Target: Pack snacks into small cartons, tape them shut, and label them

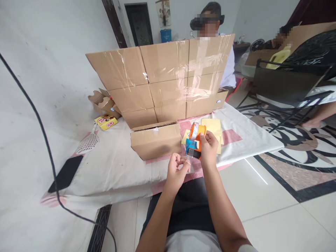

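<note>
My right hand (209, 146) grips an orange and blue tape dispenser (198, 131), held above the near edge of the table. Just left of it, my left hand (177, 171) is closed, thumb and fingers pinching the end of a clear strip of tape (193, 164) that runs toward the dispenser. Behind my left hand lies a closed cardboard box (157, 141) with a slit along its top. Yellow paper pieces (211, 124) lie on the cloth behind the dispenser.
A tall taped cardboard panel (168, 80) stands across the table. At left are a slotted white ladle (88, 142), a black flat pad (66, 173), a yellow packet (106, 121) and cut cardboard (101, 99). A person (228, 66) sits behind the panel; a black cable (39, 119) hangs at left.
</note>
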The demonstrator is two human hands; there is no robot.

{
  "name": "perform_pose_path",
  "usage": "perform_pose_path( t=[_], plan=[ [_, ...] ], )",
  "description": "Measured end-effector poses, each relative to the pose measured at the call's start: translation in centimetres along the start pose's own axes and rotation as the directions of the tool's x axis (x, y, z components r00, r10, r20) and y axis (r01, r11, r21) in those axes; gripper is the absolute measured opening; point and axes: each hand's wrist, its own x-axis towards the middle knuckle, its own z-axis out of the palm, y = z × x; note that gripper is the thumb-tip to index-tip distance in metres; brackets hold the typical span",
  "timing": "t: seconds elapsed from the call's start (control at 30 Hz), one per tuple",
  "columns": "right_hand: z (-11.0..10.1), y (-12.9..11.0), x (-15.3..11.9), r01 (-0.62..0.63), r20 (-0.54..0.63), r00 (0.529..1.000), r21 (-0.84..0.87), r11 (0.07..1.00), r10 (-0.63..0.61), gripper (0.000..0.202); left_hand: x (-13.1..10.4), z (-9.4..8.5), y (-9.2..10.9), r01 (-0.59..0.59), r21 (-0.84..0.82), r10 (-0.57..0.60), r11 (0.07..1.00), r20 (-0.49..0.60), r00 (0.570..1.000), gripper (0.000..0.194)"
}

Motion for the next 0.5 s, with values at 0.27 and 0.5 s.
perform_pose_path(
  t=[0.27, 0.5],
  plan=[
    [0.8, -0.1, -0.8, 0.128, 0.061, 0.991, -0.231, 0.964, -0.117, 0.02, -1.1, 2.5, 1.6, 0.003, -0.044, -0.004, 0.999, -0.034, 0.999, 0.046],
    [-0.3, 0.3, 1.3, -0.151, 0.083, 0.985, -0.009, 0.989, 0.151, 0.026, -0.2, 2.0, -1.0, 0.041, 0.152, -0.039, 0.988, -0.014, 0.999, 0.037]
  ],
)
